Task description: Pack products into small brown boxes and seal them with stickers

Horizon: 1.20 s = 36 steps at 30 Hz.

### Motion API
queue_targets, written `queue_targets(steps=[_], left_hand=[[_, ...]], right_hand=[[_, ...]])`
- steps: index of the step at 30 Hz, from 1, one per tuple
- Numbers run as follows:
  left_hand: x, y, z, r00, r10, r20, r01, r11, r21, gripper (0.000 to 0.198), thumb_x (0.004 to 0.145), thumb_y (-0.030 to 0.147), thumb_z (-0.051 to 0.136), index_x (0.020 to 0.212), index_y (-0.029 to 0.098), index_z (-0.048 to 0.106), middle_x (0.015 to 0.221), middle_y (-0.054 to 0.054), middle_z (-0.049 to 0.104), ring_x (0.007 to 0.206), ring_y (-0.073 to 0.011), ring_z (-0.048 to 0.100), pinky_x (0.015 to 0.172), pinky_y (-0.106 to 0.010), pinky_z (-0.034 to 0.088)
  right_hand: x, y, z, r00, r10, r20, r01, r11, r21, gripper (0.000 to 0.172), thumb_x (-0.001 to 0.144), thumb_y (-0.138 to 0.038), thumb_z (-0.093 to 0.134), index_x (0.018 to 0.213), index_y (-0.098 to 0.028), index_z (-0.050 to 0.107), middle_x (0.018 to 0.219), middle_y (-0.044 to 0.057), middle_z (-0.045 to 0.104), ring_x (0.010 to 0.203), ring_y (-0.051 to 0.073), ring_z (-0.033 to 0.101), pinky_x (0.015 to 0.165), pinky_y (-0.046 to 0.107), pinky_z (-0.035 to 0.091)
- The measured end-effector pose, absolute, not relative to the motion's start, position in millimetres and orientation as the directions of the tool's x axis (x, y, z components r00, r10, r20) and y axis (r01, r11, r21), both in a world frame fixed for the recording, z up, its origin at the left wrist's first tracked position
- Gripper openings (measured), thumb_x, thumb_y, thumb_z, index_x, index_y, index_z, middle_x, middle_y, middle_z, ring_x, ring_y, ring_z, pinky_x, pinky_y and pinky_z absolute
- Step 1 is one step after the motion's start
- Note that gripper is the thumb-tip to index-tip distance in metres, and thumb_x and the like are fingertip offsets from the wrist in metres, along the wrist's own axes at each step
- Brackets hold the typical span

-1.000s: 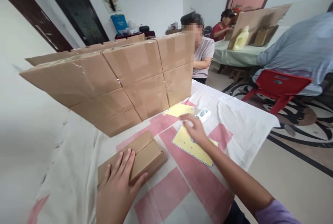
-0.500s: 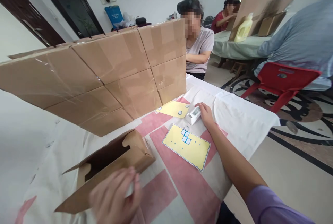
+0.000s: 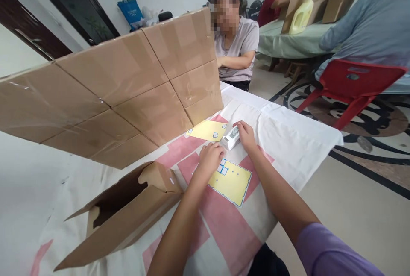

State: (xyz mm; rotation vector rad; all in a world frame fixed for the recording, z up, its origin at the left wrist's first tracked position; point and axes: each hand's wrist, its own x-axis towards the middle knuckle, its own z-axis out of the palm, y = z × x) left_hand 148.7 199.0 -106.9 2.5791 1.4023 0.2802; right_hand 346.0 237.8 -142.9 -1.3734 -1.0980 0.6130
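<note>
Small box, in the right hand's grip: white, dark print.
Near card, under the left hand: yellow, blue edging, blue-rimmed white squares, blue dots.
Far card, just beyond both hands: yellow, pale squares.
Cloth beneath the grip: white, pink blocks.
Open carton, left of the left hand: plain brown.
Sleeve behind the right hand: lilac.
Chair, far right of the grip: red.

A small white box lies just beyond a flat yellow card.
</note>
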Motion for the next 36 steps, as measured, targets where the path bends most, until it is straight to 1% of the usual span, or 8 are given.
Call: queue_targets(steps=[3, 8, 15, 18, 21, 24, 29, 36], left_hand=[[144, 204, -105, 0.444, 0.894, 0.062, 0.852, -0.443, 0.278, 0.024, 0.096, 0.028, 0.052, 0.099, 0.03, 0.076, 0.102, -0.003, 0.076, 0.093, -0.0206, 0.066, 0.078, -0.031, 0.041], [140, 228, -101, 0.143, 0.987, 0.078, 0.947, -0.159, 0.28, 0.031, 0.099, 0.037, 0.045, 0.11, 0.029, 0.073, 0.096, -0.007, 0.077, 0.085, -0.024, 0.068, 0.068, -0.03, 0.039], [155, 273, -93, -0.098, 0.985, 0.139, 0.951, 0.052, 0.304, 0.034, 0.097, 0.031, 0.046, 0.121, 0.029, 0.07, 0.104, -0.015, 0.075, 0.095, -0.0311, 0.068, 0.074, -0.035, 0.042], [158, 272, -96, -0.094, 0.987, 0.127, 0.941, 0.047, 0.334, 0.039, 0.091, 0.025, 0.057, 0.128, 0.027, 0.067, 0.1, -0.016, 0.075, 0.094, -0.0334, 0.069, 0.076, -0.037, 0.044], [156, 252, -100, -0.063, 0.989, 0.134, 0.92, 0.005, 0.392, 0.031, 0.093, 0.027, 0.054, 0.12, 0.025, 0.07, 0.097, -0.014, 0.075, 0.093, -0.0321, 0.068, 0.078, -0.038, 0.044], [155, 225, -102, 0.047, 0.989, 0.143, 0.869, -0.111, 0.481, 0.03, 0.099, 0.039, 0.047, 0.111, 0.026, 0.072, 0.096, -0.009, 0.074, 0.091, -0.0257, 0.067, 0.08, -0.035, 0.046], [167, 205, -105, 0.267, 0.955, 0.13, 0.716, -0.287, 0.636, 0.037, 0.098, 0.044, 0.051, 0.131, 0.031, 0.063, 0.117, -0.005, 0.067, 0.1, -0.0161, 0.065, 0.085, -0.025, 0.05], [192, 225, -105, 0.25, 0.968, -0.002, 0.681, -0.175, 0.711, 0.028, 0.094, 0.04, 0.062, 0.111, 0.019, 0.07, 0.116, -0.007, 0.064, 0.101, -0.0177, 0.064, 0.095, -0.034, 0.052]], right_hand=[[346, 238, -144, 0.418, 0.876, 0.241, 0.232, 0.154, -0.96, 0.03, 0.089, -0.034, 0.043, 0.081, -0.021, 0.069, 0.075, 0.001, 0.062, 0.074, 0.02, 0.056, 0.069, 0.031, 0.039], [345, 238, -143, 0.417, 0.88, 0.229, 0.213, 0.15, -0.965, 0.03, 0.088, -0.034, 0.043, 0.081, -0.021, 0.07, 0.074, 0.001, 0.062, 0.073, 0.02, 0.055, 0.069, 0.031, 0.04], [345, 237, -141, 0.424, 0.88, 0.215, 0.199, 0.141, -0.97, 0.029, 0.088, -0.034, 0.043, 0.078, -0.021, 0.068, 0.075, 0.001, 0.062, 0.074, 0.02, 0.057, 0.068, 0.031, 0.04], [345, 238, -142, 0.423, 0.88, 0.216, 0.206, 0.139, -0.969, 0.029, 0.088, -0.033, 0.043, 0.079, -0.022, 0.069, 0.075, 0.001, 0.063, 0.074, 0.02, 0.057, 0.067, 0.031, 0.039], [346, 239, -145, 0.417, 0.882, 0.221, 0.213, 0.142, -0.967, 0.03, 0.088, -0.034, 0.044, 0.082, -0.022, 0.071, 0.076, 0.001, 0.064, 0.074, 0.02, 0.057, 0.068, 0.031, 0.039], [347, 241, -148, 0.415, 0.879, 0.234, 0.217, 0.154, -0.964, 0.03, 0.088, -0.034, 0.044, 0.084, -0.022, 0.072, 0.077, 0.001, 0.066, 0.076, 0.02, 0.058, 0.07, 0.031, 0.04], [347, 243, -149, 0.402, 0.876, 0.266, 0.219, 0.189, -0.957, 0.029, 0.088, -0.034, 0.044, 0.082, -0.022, 0.07, 0.076, 0.001, 0.065, 0.076, 0.02, 0.059, 0.071, 0.031, 0.04], [347, 242, -147, 0.389, 0.876, 0.286, 0.233, 0.207, -0.95, 0.028, 0.089, -0.037, 0.042, 0.075, -0.023, 0.062, 0.077, 0.002, 0.066, 0.079, 0.021, 0.058, 0.073, 0.031, 0.04]])
